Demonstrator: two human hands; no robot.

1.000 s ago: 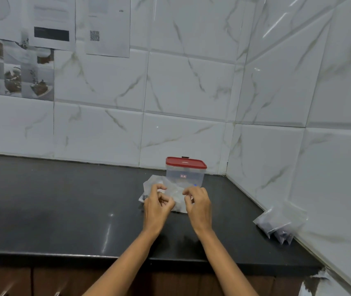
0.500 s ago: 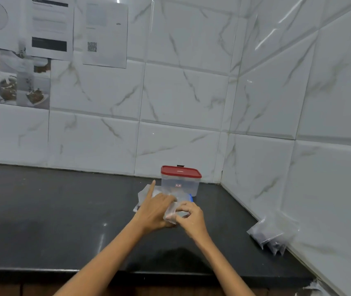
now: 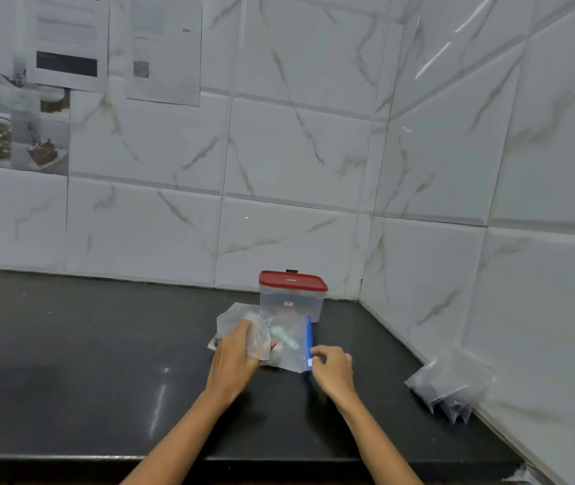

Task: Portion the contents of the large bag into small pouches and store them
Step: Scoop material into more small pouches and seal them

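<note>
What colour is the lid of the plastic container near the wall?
Red; the lid shows best in the head view.

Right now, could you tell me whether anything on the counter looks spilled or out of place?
Nothing looks spilled. The filled pouches lie in a loose heap against the right wall rather than in the tub, whose red lid is on.

Black countertop (image 3: 69, 362) meets white marble-pattern wall tiles (image 3: 296, 152) at a corner on the right. Printed sheets (image 3: 163, 47) taped to the back wall, upper left; one bears a QR code. Photo sheet (image 3: 16, 131) of dishes below them, at the left edge.
</note>
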